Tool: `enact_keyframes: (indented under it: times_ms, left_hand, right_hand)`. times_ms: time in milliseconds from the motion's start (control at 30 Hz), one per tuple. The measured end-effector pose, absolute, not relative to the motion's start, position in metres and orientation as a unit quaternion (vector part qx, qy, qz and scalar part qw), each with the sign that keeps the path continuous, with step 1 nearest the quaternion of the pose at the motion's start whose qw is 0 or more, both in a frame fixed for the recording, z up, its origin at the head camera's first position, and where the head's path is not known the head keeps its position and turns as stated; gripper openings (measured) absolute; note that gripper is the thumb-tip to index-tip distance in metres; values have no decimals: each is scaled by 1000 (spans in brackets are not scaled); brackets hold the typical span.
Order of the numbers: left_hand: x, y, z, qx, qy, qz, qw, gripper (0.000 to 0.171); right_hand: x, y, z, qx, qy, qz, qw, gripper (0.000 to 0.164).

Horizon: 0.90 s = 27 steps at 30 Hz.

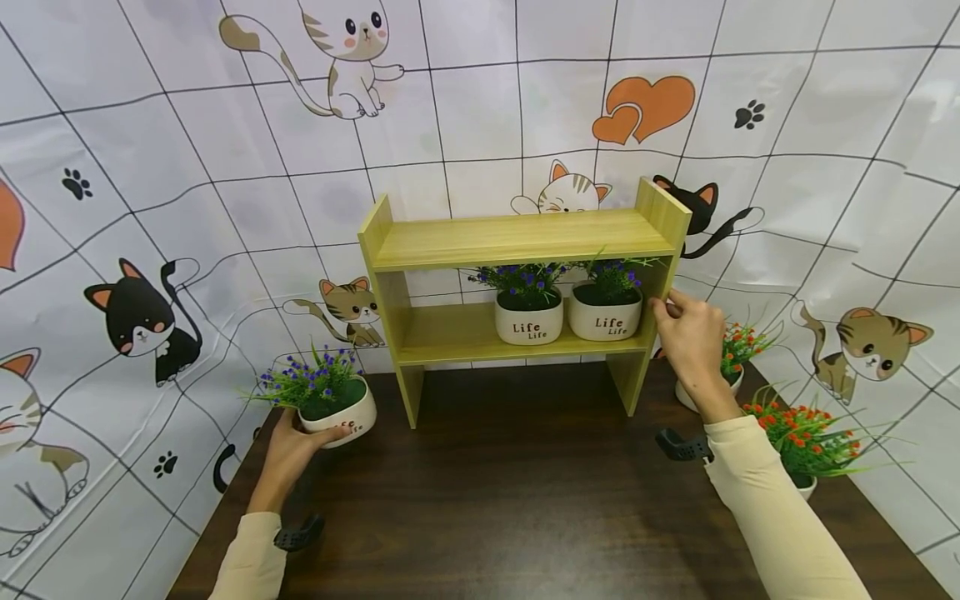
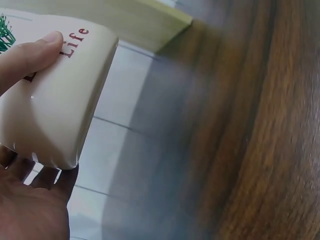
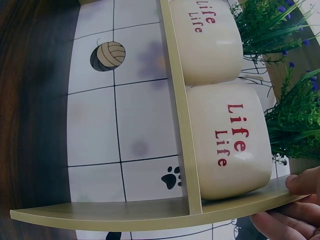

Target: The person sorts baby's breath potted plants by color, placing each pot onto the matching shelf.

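My left hand (image 1: 288,454) grips a white flowerpot (image 2: 75,95) marked "Life", its thumb across the front and its fingers round the far side. Purple flowers (image 1: 311,379) and green leaves grow from this pot, which is tilted, left of the wooden shelf (image 1: 517,237). My right hand (image 1: 692,337) pinches the front edge of the shelf's right side panel (image 3: 150,220), thumb on the inner face and fingers outside. On the middle board stand two more white pots, a left one (image 1: 528,321) and a right one (image 3: 230,145), both with purple flowers.
Right of the shelf stand two pots with orange-red flowers, one (image 1: 738,346) partly behind my right hand, the other (image 1: 813,442) beside my right sleeve. The dark wooden table (image 1: 487,492) meets a tiled wall covering (image 1: 480,108) with cartoon cats. The shelf's top board carries nothing.
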<state>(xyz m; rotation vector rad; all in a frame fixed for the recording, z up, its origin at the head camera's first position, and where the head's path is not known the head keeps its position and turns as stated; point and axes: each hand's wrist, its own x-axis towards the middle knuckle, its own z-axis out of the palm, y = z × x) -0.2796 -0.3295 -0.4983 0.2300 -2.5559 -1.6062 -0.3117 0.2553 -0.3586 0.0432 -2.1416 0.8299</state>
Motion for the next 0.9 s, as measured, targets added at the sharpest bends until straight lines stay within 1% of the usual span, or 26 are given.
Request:
enact_keyframes:
  times_ms: [333, 433, 700, 900]
  left_hand:
    - [-256, -302, -464, 31, -860, -504, 77, 97]
    - [-249, -290, -452, 12, -863, -498, 82, 96]
    - [-238, -261, -429, -68, -846, -519, 101, 102]
    - [-239, -240, -419, -115, -845, -509, 113, 94]
  right_hand:
    - [-312, 257, -360, 19, -851, 327, 411, 28]
    - [-312, 257, -360, 19, -853, 325, 409, 29]
    - [-314, 258, -360, 21, -850, 320, 418, 27]
    - [-314, 258, -361, 18, -852, 319, 414, 27]
